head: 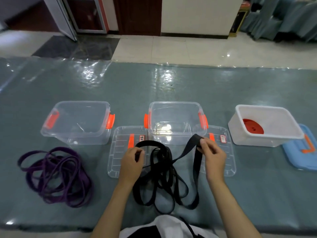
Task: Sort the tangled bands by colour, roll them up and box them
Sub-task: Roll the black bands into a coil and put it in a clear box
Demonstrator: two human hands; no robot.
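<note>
Head view, the only one. Step in hand looked like the black band (164, 170): sorting by colour seemed done, rolling of black about to start. The left hand (131, 163) pinched one loop of it near the left lid, fingers (139, 154) curled round the strap. The right hand (213, 156) pinched a folded end of the same band, lifted above the bench (171, 86), thumb and forefinger tight on the fold. Rest of the black band lay in loose loops on the bench betw. the two forearms, part over the lids, one strand trailing toward the person's lap.

Next move, as a guess: the right hand needs a tight first turn at that fold, while the left feeds strap w/o dragging the loops into a knot; then into the middle box (176, 121), prob.

Count:
- Bands: 3 colours. Black, in hand. Purple band (56, 176), a loose pile on the bench at left, untouched. Red roll (253, 126), already coiled, inside the white box (267, 134) at right. How many separate straps made each pile couldn't be told.
- Boxes: 3. Two clear ones w/ orange clips, the left box (77, 124) and the middle one, both w/ no band in them, plus the white.
- Lids: 3. Two clear lids (118, 152) flat on the bench w/ small labels, unreadable, and a blue lid (301, 155) beside the white box.
</note>
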